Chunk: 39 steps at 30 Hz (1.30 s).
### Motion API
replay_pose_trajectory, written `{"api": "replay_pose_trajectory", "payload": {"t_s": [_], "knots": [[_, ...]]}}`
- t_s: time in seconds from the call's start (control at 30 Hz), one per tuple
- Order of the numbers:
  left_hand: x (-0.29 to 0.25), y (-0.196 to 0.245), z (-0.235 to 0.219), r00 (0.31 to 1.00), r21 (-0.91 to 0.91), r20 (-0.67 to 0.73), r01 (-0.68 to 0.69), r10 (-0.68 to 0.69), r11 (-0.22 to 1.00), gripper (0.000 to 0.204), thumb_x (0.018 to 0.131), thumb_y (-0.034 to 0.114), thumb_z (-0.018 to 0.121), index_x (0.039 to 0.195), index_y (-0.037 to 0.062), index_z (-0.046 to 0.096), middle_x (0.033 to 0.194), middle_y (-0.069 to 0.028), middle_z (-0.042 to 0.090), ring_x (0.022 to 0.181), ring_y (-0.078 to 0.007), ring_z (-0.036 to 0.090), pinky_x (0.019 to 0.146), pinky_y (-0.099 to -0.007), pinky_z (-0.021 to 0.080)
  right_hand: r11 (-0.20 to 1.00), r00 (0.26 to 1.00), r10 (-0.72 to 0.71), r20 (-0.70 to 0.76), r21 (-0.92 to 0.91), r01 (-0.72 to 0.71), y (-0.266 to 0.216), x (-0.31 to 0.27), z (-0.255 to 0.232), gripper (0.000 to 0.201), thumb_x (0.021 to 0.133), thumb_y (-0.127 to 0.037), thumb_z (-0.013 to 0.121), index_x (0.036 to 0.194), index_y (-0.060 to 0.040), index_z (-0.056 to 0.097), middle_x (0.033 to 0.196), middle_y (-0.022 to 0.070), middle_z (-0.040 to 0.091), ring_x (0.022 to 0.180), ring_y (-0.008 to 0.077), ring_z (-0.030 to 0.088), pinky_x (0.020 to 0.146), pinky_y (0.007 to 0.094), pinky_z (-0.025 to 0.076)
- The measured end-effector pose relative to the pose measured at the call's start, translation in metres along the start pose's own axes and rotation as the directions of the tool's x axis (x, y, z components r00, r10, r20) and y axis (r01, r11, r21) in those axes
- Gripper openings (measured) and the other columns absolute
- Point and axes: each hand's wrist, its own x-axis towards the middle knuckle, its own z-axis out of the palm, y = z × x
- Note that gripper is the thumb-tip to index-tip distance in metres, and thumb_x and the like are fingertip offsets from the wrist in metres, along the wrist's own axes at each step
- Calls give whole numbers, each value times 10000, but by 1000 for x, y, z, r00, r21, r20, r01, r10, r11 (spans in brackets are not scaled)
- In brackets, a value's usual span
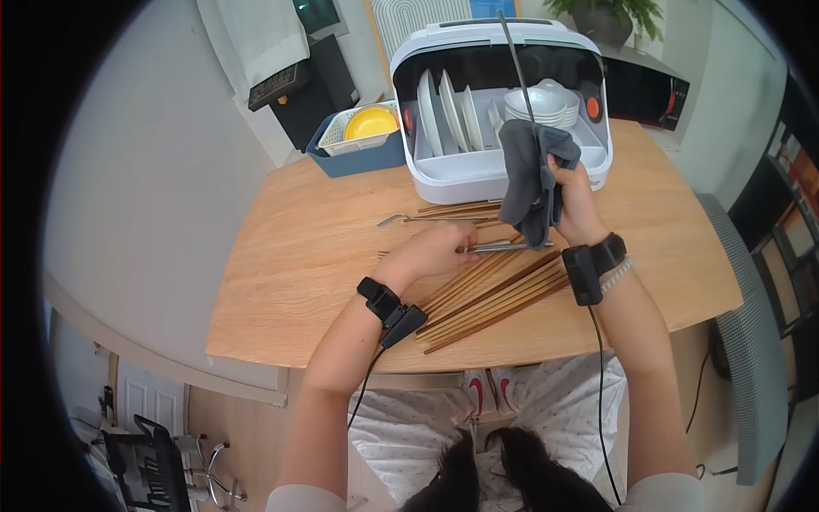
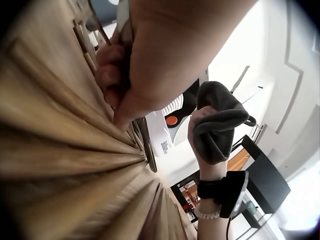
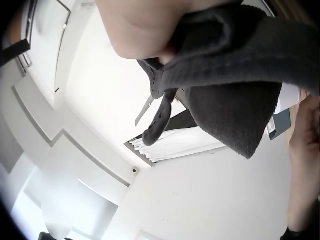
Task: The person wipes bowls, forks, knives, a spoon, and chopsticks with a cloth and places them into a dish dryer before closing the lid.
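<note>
In the head view the right hand (image 1: 576, 200) grips a dark grey cloth (image 1: 537, 183), out of which a long thin metal utensil (image 1: 518, 64) sticks upward. The left hand (image 1: 439, 249), low over the table, holds metal cutlery (image 1: 503, 247) by one end, pointing right toward the cloth's lower edge. Below and right of it lie several wooden chopsticks (image 1: 490, 311), fanned out. More chopsticks (image 1: 461, 207) and a fork (image 1: 392, 219) lie behind the left hand. In the right wrist view the cloth (image 3: 230, 110) hides most of the right fingers.
A white dish cabinet (image 1: 473, 181) with plates (image 1: 448, 111) and bowls (image 1: 542, 104) stands open at the table's back. To its left is a blue bin (image 1: 363, 160) with a white basket and yellow bowl (image 1: 371, 122). A grey chair (image 1: 751, 341) stands at the right.
</note>
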Motion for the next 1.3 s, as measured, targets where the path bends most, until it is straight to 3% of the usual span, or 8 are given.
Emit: {"api": "replay_pose_trajectory", "payload": {"t_s": [0.23, 0.4, 0.83, 1.03, 1.1, 1.13, 1.2, 1.3], "knots": [[-1, -8, -2, 993, 18, -42, 108, -107, 994, 430, 697, 315, 713, 934, -15, 573, 835, -191, 612, 799, -320, 583, 696, -370, 446, 994, 999, 13, 37, -109, -9, 3, -2, 2, 205, 858, -31, 502, 1061, -7, 497, 975, 46, 573, 855, 137, 559, 762, 268, 465], [-1, -17, 3, 969, 48, -246, 53, -39, 997, 570, 640, 361, 749, 1018, -24, 566, 1028, -218, 552, 975, -327, 524, 837, -360, 426, 977, 1000, 12, 26, -212, -6, 9, -3, 4, 219, 835, 7, 499, 1054, -4, 495, 986, 53, 578, 875, 130, 557, 797, 257, 449], [2, -26, 5, 980, 6, -192, 52, -50, 999, 488, 626, 342, 707, 979, 33, 575, 998, -161, 528, 978, -302, 497, 848, -346, 408, 902, 997, -37, 64, -428, 61, 27, -5, 7, 219, 806, 53, 527, 1017, 5, 488, 958, 69, 581, 869, 139, 561, 768, 254, 467], [9, -29, -3, 897, -188, -441, -120, 26, 975, 400, 698, 284, 674, 982, 22, 568, 947, -102, 538, 924, -208, 515, 798, -296, 417, 836, 987, -106, 125, -525, 156, 30, -2, 5, 260, 801, 64, 528, 1048, 8, 468, 990, 79, 575, 900, 150, 561, 787, 263, 466], [5, -12, -19, 760, -607, -634, -369, -148, 704, 251, 833, 259, 578, 870, 11, 554, 752, -50, 512, 714, -132, 503, 643, -242, 414, 743, 957, -174, 230, -607, 281, 29, -2, 6, 300, 789, 80, 523, 1073, 10, 455, 999, 89, 573, 936, 159, 553, 818, 271, 449], [2, -13, -24, 757, -602, -637, -372, -145, 707, 251, 833, 259, 578, 870, 11, 554, 752, -50, 512, 714, -132, 503, 643, -242, 414, 743, 956, -178, 234, -604, 287, 28, -4, 6, 300, 789, 80, 523, 1073, 10, 455, 999, 89, 573, 936, 159, 553, 818, 271, 449], [-6, -13, -36, 738, -767, -623, -511, -260, 388, 293, 922, 248, 460, 724, 35, 493, 569, 0, 409, 520, -93, 401, 491, -212, 338, 674, 924, -150, 352, -647, 356, 24, -8, 10, 306, 780, 86, 510, 1071, 12, 453, 1001, 102, 574, 960, 180, 546, 843, 278, 424], [-6, -10, -43, 721, -765, -627, -498, -295, 409, 367, 940, 250, 399, 619, 75, 373, 497, 2, 320, 439, -81, 292, 435, -226, 258, 629, 910, -132, 394, -676, 384, 21, -12, 15, 318, 772, 89, 496, 1076, 6, 452, 997, 120, 579, 973, 205, 544, 852, 287, 408]]}}
